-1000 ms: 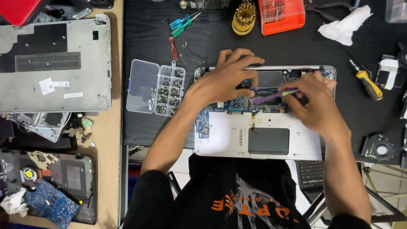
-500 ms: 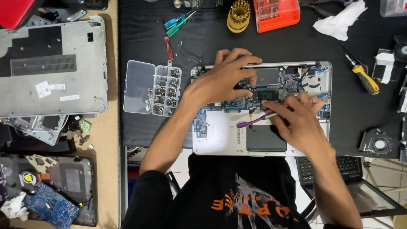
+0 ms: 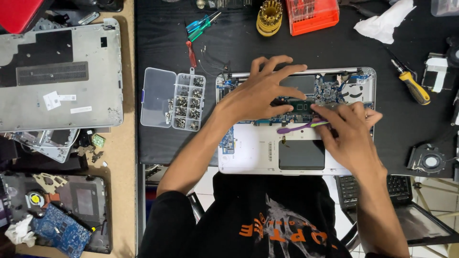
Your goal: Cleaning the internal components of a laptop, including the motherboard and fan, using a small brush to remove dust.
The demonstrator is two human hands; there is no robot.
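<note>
With its bottom cover already off, we are bracing the open laptop (image 3: 267, 153) under our spread, empty left hand (image 3: 260, 93) while our right hand (image 3: 349, 131), at 3 o'clock, is pinching a purple brush (image 3: 299, 127) over the board, cleaning unfinished.

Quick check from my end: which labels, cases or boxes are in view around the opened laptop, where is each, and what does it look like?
White stickers: small rectangles on the grey laptop cover, far left.
Clear parts box: left of the opened laptop, lid open, compartments of screws.
Orange bit case: top centre, rectangular, ribbed.
Pale label strip: on the laptop's palm rest, below the left hand.
</note>
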